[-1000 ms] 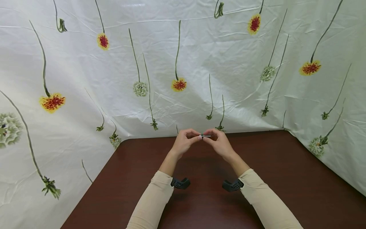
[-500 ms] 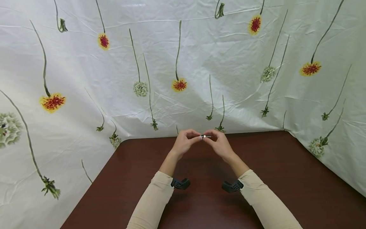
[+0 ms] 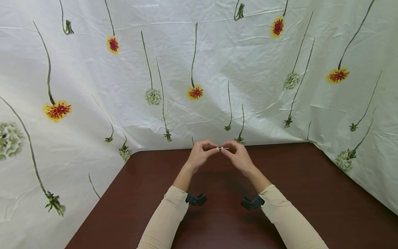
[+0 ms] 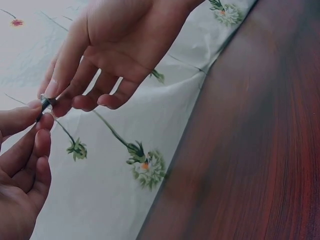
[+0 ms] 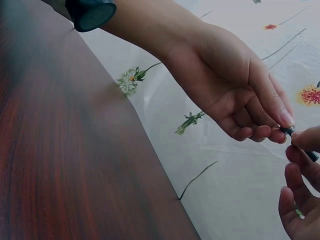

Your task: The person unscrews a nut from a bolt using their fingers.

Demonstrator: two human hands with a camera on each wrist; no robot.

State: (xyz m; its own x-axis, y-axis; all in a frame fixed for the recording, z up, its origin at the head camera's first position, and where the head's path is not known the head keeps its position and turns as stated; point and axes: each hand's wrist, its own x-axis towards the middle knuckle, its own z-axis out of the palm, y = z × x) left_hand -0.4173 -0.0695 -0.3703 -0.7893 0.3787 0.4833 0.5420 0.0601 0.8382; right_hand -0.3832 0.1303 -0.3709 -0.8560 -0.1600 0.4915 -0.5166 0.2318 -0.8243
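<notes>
A small dark threaded bolt (image 3: 221, 148) is held level between both hands above the far side of the table. My left hand (image 3: 197, 157) pinches its left end with thumb and fingertips. From the other side my right hand (image 3: 242, 158) pinches it, and a thin silvery shaft points right between those fingers. In the left wrist view the bolt (image 4: 46, 103) shows dark threads where the fingertips meet. More thread on the bolt (image 5: 313, 156) comes out past the right thumb in the right wrist view. Fingers cover most of it; whether a nut sits on it I cannot tell.
A dark reddish-brown table (image 3: 133, 193) lies under both forearms. White cloth (image 3: 174, 114) printed with flowers hangs behind it and along both sides. Dark bands with camera mounts sit on the left wrist (image 3: 196, 199) and the right wrist (image 3: 252, 202).
Both hands stay in the same place with nearly the same pinch. A bright glint seen on the bolt half a second ago has faded.
</notes>
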